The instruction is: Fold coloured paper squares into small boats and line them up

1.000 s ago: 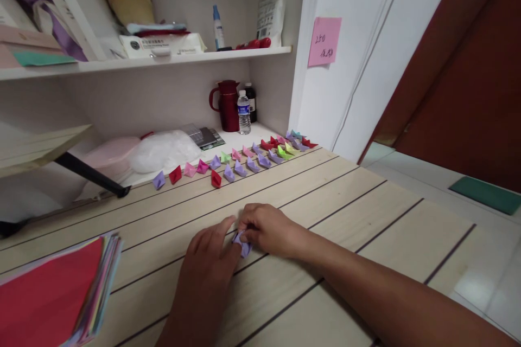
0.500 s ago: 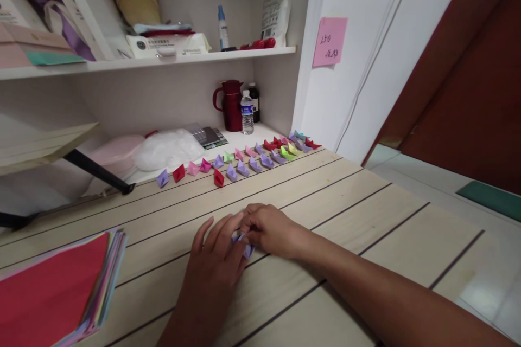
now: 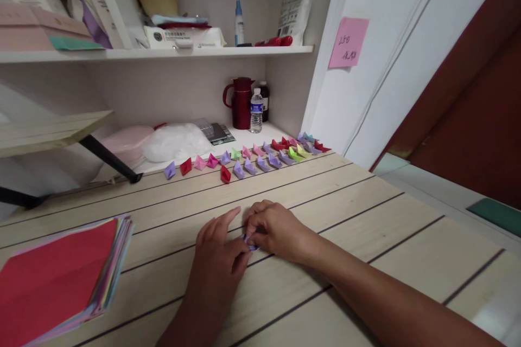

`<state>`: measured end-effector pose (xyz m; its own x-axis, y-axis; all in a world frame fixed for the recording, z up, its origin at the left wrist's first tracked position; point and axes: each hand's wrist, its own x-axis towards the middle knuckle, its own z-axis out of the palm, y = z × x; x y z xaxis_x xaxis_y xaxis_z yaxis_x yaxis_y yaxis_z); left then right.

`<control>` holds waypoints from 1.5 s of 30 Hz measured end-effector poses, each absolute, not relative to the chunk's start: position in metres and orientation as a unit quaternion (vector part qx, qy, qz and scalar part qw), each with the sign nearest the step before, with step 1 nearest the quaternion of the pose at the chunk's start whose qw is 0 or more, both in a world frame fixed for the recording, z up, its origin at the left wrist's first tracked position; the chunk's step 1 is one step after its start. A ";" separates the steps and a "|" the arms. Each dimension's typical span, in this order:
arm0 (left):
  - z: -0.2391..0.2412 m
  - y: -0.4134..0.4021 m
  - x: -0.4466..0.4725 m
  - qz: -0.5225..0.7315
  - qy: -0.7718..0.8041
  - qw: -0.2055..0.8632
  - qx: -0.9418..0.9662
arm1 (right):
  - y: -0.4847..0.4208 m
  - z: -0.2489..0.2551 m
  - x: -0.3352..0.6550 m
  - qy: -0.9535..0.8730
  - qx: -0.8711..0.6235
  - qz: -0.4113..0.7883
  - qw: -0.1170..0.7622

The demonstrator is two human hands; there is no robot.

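Observation:
A small folded piece of purple paper [image 3: 251, 246] lies low over the table between my two hands, mostly covered by fingers. My right hand [image 3: 279, 232] pinches it from the right between thumb and fingers. From the other side, my left hand [image 3: 217, 257] holds its edge near the thumb, while the index finger points up and away. How far the paper is folded cannot be made out. Beyond the hands, small paper boats stand in two uneven rows, among them a red boat [image 3: 225, 174], a purple boat [image 3: 170, 170] and a yellow-green boat [image 3: 295, 155].
A stack of coloured paper [image 3: 61, 276], red on top, lies at the left of the slatted wooden table [image 3: 325, 195]. Behind the boats, a shelf holds a dark red jug [image 3: 241, 103], a water bottle [image 3: 256, 111] and a white plastic bag [image 3: 177, 142]. A black bracket [image 3: 109, 158] stands back left.
My left index finger has lifted off the paper and straightened. Less of the purple paper shows between the hands. The scene has shifted slightly to the right in view.

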<state>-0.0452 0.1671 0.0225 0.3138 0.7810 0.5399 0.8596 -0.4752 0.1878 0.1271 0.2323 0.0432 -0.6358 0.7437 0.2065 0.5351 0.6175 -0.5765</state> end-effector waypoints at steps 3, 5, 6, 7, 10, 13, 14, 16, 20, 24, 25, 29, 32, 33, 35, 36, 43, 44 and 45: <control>0.021 0.168 -0.046 -0.296 -0.525 0.024 -0.797 | 0.233 0.043 0.129 -0.873 -0.365 0.240 0.218; 0.021 0.168 -0.047 -0.296 -0.527 0.014 -0.797 | 0.234 0.042 0.129 -0.872 -0.366 0.240 0.219; 0.021 0.167 -0.047 -0.297 -0.527 0.011 -0.796 | 0.234 0.042 0.129 -0.872 -0.366 0.240 0.220; 0.021 0.167 -0.047 -0.298 -0.527 0.009 -0.796 | 0.235 0.041 0.129 -0.872 -0.366 0.241 0.220; 0.018 0.166 -0.048 -0.307 -0.520 0.010 -0.797 | 0.236 0.040 0.129 -0.872 -0.361 0.243 0.223; 0.015 0.165 -0.050 -0.321 -0.500 0.028 -0.804 | 0.237 0.039 0.129 -0.871 -0.362 0.245 0.226; 0.014 0.165 -0.050 -0.323 -0.493 0.037 -0.807 | 0.237 0.039 0.129 -0.870 -0.362 0.245 0.227; 0.014 0.166 -0.049 -0.315 -0.485 0.052 -0.814 | 0.237 0.038 0.129 -0.869 -0.363 0.246 0.229; 0.017 0.167 -0.046 -0.292 -0.486 0.055 -0.822 | 0.236 0.038 0.129 -0.868 -0.361 0.251 0.229; 0.016 0.167 -0.045 -0.312 -0.517 0.038 -0.796 | 0.236 0.038 0.129 -0.869 -0.357 0.255 0.230; 0.014 0.167 -0.046 -0.324 -0.530 0.034 -0.783 | 0.236 0.038 0.130 -0.869 -0.355 0.255 0.230; 0.009 0.167 -0.049 -0.357 -0.589 0.003 -0.725 | 0.235 0.036 0.131 -0.871 -0.346 0.258 0.233; 0.012 0.168 -0.049 -0.317 -0.611 -0.061 -0.723 | 0.236 0.033 0.132 -0.873 -0.334 0.263 0.237; 0.014 0.169 -0.049 -0.302 -0.612 -0.079 -0.727 | 0.236 0.032 0.132 -0.874 -0.331 0.266 0.238; 0.017 0.169 -0.049 -0.288 -0.606 -0.101 -0.735 | 0.236 0.032 0.133 -0.873 -0.325 0.272 0.241; 0.019 0.168 -0.049 -0.286 -0.601 -0.106 -0.739 | 0.236 0.032 0.133 -0.873 -0.323 0.274 0.242; 0.022 0.166 -0.046 -0.287 -0.575 -0.132 -0.755 | 0.234 0.038 0.130 -0.876 -0.309 0.289 0.231; 0.022 0.166 -0.046 -0.288 -0.576 -0.132 -0.754 | 0.234 0.039 0.130 -0.876 -0.312 0.290 0.228; 0.022 0.166 -0.046 -0.290 -0.576 -0.131 -0.753 | 0.234 0.040 0.130 -0.874 -0.318 0.291 0.226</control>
<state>-0.0460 0.1660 0.0218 0.1679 0.9435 0.2858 0.7912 -0.3019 0.5318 0.1295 0.2338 0.0405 -0.6951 0.6874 0.2106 0.4242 0.6286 -0.6519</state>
